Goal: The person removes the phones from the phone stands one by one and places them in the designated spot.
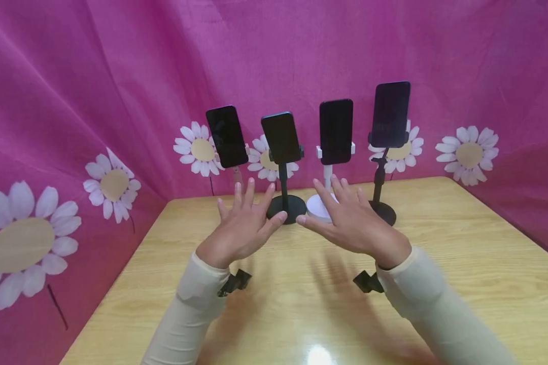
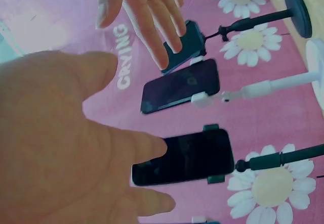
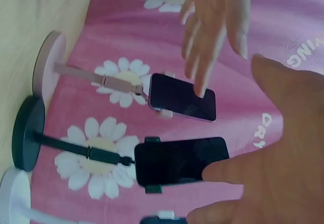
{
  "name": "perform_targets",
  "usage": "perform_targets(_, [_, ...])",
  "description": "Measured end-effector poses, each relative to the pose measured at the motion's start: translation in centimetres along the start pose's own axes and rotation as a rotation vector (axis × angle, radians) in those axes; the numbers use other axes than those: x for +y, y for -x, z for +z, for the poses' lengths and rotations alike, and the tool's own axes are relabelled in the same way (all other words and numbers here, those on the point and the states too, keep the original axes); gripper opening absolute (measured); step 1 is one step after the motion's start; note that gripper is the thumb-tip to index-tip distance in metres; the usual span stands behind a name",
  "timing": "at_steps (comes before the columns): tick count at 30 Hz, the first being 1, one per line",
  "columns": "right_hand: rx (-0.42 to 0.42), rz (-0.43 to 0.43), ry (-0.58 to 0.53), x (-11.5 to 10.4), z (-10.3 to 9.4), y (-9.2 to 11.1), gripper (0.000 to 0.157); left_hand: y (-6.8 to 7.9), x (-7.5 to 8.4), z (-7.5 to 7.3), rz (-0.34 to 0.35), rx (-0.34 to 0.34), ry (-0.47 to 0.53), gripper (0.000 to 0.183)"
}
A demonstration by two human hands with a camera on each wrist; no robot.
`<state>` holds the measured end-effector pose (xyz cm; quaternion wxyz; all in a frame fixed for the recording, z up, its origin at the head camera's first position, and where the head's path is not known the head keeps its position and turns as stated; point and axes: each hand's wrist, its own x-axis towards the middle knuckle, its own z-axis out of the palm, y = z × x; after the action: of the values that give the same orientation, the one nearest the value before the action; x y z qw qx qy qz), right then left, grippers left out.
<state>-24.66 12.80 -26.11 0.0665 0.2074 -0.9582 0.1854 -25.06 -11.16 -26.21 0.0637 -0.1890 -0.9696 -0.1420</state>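
Observation:
My left hand (image 1: pixel 242 228) hovers over the table with its fingers spread and nothing in it. Level with it, my right hand (image 1: pixel 358 223) is also spread and holds nothing; the two thumbs point toward each other. Beyond the hands stand several phones with dark screens, each upright in a holder. The leftmost phone (image 1: pixel 227 137) sits in a pink stand (image 3: pixel 119 84), partly hidden by my left fingers in the head view. Beside it is a phone (image 1: pixel 280 138) on a black stand (image 1: pixel 283 185). A white stand (image 1: pixel 328 175) carries another phone (image 1: pixel 336 132). The rightmost phone (image 1: pixel 390 114) is highest, on a black stand (image 1: pixel 380 175).
The wooden table (image 1: pixel 292 299) ends at a magenta cloth (image 1: pixel 301 45) with large daisies, hung behind and along both sides. A small black mount (image 1: pixel 235 283) is on the left wrist, and a matching mount (image 1: pixel 369 282) is on the right.

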Motion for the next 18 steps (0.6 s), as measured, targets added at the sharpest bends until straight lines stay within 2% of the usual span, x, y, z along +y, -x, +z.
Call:
perform_targets(4, [0.047, -0.047, -0.095, -1.1, 0.5, -2.0, 0.095, -0.7, -1.7, -1.2, -0.032, 0.102, 0.103, 0.074])
perform_targets(9, [0.112, -0.131, -0.259, -2.4, 1.7, -5.1, 0.087, -2.0, -4.1, -2.6, -0.074, 0.330, 0.315, 0.072])
perform_targets(12, [0.136, -0.179, -0.371, -2.9, 2.6, -7.1, 0.081, -3.0, -5.6, -2.8, -0.091, 0.459, 0.438, 0.070])
perform_targets(15, [0.142, -0.188, -0.481, -3.3, 3.3, -9.2, 0.075, -4.0, -6.9, -2.6, -0.127, 0.546, 0.569, 0.067])
perform_targets(18, [0.116, -0.177, -0.584, -3.9, 3.7, -11.5, 0.071, -5.0, -8.3, -2.4, -0.187, 0.567, 0.723, 0.066])
